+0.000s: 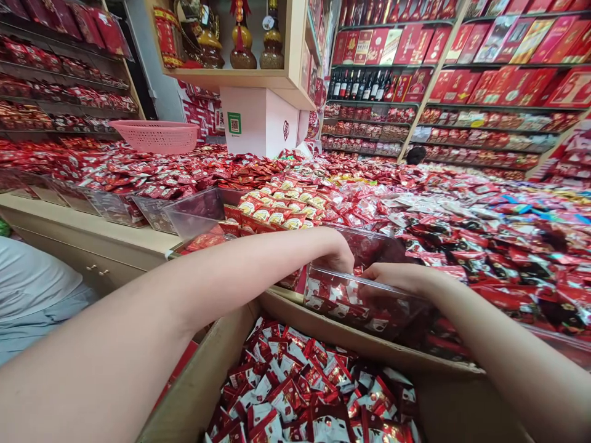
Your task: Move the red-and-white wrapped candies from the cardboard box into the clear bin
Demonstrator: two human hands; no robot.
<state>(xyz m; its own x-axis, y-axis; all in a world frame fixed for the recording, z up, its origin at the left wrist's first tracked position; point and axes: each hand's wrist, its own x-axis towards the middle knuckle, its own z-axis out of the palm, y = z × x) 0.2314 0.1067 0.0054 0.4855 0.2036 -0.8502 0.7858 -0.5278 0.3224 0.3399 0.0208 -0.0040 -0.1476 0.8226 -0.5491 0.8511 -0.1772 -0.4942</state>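
My left hand (339, 249) reaches down into a clear plastic bin (323, 275), bent at the wrist, its fingers out of sight below the knuckles. Facing it, my right hand (392, 278) dips over the rim of the same bin; its fingers show only dimly through the plastic, and their grip is unclear. Small red and white candy packets (339, 301) lie low in this bin, around and below both hands. Directly in front of the bin, nearer me, stands an open cardboard box (198, 387) holding many loose red and white candy packets (295, 394).
Heaped bins of red-wrapped sweets (508, 258) spread to the right and back. Gold-and-red packets (277, 206) fill the bin behind my left arm. A pink basket (157, 136) rests on the far-left heap. Part of a person in a white shirt (32, 277) shows at left.
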